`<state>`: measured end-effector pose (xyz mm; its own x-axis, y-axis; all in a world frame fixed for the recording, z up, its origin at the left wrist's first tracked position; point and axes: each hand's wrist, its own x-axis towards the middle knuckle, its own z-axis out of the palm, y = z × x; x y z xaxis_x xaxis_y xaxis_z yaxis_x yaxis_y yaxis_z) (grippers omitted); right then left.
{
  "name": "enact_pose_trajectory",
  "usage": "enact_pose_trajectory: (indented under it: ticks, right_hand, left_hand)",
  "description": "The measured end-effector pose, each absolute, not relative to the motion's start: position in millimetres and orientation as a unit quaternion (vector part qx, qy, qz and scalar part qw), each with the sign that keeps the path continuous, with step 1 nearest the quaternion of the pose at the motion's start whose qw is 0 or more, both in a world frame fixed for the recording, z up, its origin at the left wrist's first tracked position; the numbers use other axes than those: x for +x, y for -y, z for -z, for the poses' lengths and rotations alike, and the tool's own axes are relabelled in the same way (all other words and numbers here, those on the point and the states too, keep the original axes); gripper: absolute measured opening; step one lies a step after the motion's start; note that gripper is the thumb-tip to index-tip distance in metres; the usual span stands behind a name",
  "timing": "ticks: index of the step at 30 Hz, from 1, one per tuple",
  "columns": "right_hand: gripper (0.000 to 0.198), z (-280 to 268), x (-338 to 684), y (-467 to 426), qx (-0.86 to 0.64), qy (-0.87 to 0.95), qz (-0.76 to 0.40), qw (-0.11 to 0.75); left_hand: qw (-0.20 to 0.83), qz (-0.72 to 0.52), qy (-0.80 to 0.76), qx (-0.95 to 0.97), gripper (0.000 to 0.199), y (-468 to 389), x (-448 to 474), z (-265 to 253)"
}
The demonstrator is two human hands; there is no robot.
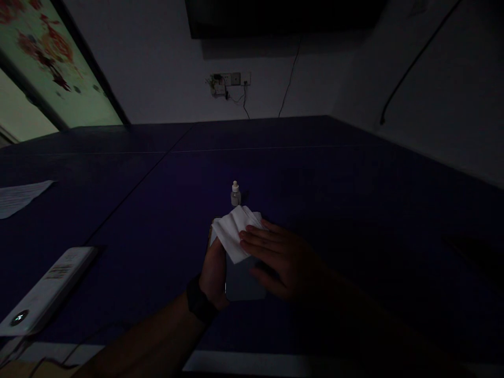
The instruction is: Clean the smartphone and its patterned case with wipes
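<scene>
My left hand [214, 273], with a dark watch [199, 300] at the wrist, is closed round the left side of a flat grey device [244, 281] with rounded corners, like a phone or small tablet. A folded white tissue [233, 231] lies over the device's upper part and hides part of my left hand. My right hand [281, 257] rests its outstretched fingers flat on the tissue, with the thumb apart, lower down over the device. Just beyond the device stands a small upright dropper bottle [235, 195] with a white cap.
A white power bank-like box [51, 286] with a lit display lies left on the dark blue table [315, 178]. Printed paper [23, 197] is farther left. Cables [94, 333] run along the near-left edge. Wall sockets [232, 80] and a dark screen [283, 18] are beyond.
</scene>
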<state>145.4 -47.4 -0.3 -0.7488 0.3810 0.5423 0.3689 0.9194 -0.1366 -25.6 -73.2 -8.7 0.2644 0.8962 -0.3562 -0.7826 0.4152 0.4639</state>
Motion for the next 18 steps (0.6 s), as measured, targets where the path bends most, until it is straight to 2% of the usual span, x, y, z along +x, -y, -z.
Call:
enact_pose_trajectory:
  ticks: [5,10,12,16,18]
  right_hand:
    - [0.035,2,142,43,-0.173,0.925,0.017,0.338]
    - [0.025,3,140,42,-0.140,0.909,-0.020,0.391]
    - [0.023,1,144,42,-0.183,0.879,-0.063,0.435]
    - [0.020,-4,155,37,-0.367,0.725,-0.201,0.547]
    - [0.019,-5,158,31,-0.455,0.647,-0.273,0.548]
  left_hand:
    - [0.793,-0.539,-0.268,0.094,0.048,72,-25,8]
    - [0.803,-0.531,-0.235,0.137,0.052,73,-23,12]
    - [0.811,-0.517,-0.235,0.143,0.053,74,-25,13]
    - [0.844,-0.466,-0.212,0.157,0.058,75,-29,12]
    - [0.845,-0.470,-0.198,0.162,0.060,75,-30,11]
